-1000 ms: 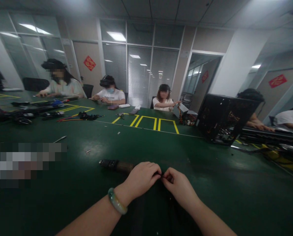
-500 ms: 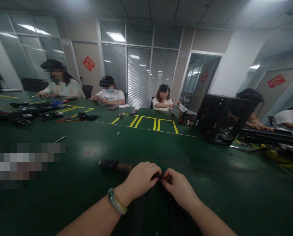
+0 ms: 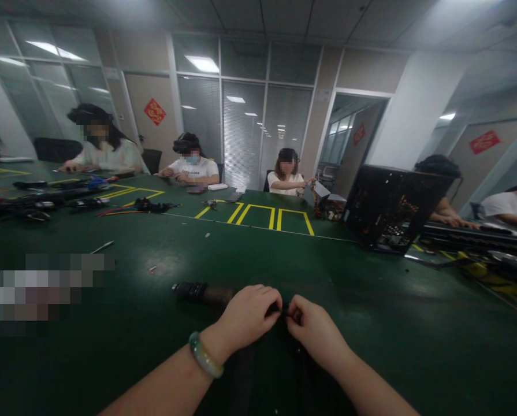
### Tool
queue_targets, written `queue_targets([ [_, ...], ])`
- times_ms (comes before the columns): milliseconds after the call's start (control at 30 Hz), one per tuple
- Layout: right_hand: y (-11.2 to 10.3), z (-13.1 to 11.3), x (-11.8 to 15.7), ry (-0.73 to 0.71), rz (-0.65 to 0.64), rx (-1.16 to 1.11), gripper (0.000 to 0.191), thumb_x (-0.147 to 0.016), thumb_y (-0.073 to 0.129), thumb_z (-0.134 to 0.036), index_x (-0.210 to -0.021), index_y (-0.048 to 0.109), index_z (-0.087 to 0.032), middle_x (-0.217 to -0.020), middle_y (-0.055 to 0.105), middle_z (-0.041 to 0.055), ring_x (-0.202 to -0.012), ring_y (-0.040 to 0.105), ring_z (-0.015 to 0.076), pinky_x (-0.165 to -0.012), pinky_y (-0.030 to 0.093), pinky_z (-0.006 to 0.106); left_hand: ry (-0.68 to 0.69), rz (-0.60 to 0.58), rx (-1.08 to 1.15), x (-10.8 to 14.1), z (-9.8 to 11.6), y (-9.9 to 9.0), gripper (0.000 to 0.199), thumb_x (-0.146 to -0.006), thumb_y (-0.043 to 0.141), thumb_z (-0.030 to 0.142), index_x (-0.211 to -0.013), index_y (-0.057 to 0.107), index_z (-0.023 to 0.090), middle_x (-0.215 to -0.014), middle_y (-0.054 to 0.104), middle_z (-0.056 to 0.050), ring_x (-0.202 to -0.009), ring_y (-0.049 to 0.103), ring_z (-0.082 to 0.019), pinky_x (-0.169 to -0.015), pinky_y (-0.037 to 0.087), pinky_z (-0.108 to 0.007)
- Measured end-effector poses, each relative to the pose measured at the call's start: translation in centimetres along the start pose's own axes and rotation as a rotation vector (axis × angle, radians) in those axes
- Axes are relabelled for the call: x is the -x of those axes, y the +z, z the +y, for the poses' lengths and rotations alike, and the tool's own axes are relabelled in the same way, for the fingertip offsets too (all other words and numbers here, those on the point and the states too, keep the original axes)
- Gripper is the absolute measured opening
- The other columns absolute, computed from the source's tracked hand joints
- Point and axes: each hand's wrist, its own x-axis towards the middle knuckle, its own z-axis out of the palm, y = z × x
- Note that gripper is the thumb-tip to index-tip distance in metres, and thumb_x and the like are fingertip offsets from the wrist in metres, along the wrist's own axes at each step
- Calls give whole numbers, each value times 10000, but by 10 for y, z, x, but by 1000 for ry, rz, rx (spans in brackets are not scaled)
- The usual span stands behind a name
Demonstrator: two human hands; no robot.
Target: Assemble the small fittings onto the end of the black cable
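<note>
My left hand (image 3: 252,315), a greenish bangle (image 3: 204,355) at its wrist, reaches in from the lower left with thumb and fingers pinched together. Opposite it, my right hand (image 3: 316,329) is closed in a similar pinch. The fingertips almost meet around a small dark piece (image 3: 283,312), too dim and covered to name. Behind the left hand lies a dark, tube-shaped tool (image 3: 204,292), its metal tip pointing left and its other end hidden by that hand. Both hands are low over the green table (image 3: 154,358).
A black computer case (image 3: 388,208) stands at the right, with cables (image 3: 492,274) beyond it. Dark parts with coloured wires (image 3: 143,207) lie at the left, and a thin rod (image 3: 102,247) sits nearer. Several people sit around the table, one handling a metal box (image 3: 323,193).
Both hands stay nearly in place, the gap between their fingertips slightly wider. The whole view has shifted a little.
</note>
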Motion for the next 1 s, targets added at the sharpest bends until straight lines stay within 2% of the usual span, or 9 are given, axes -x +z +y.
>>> queue_targets([
  [433,0,3,-1,-40,-23,-23,47,-817,550,-170,-800,577,-204,-711,605,-31,-642,563,128,-558,366,203,1,0,19,1,3,-5,91,-816,584,178,-895,588,225,-884,624,19,-864,568,-180,-792,412,-317],
  [833,2,-1,-1,-11,4,-78,59,-834,564,-204,-826,623,-207,-749,651,-18,-677,594,140,-582,372,215,23,-11,26,3,-1,-2,126,-816,566,159,-919,608,216,-911,631,-2,-894,573,-183,-868,413,-327],
  [1000,2,-3,0,14,10,-92,83,-850,564,-225,-842,646,-213,-789,673,-12,-704,613,146,-600,393,217,30,-14,38,3,-2,-2,98,-833,603,209,-930,610,220,-926,634,1,-905,575,-183,-881,410,-330],
])
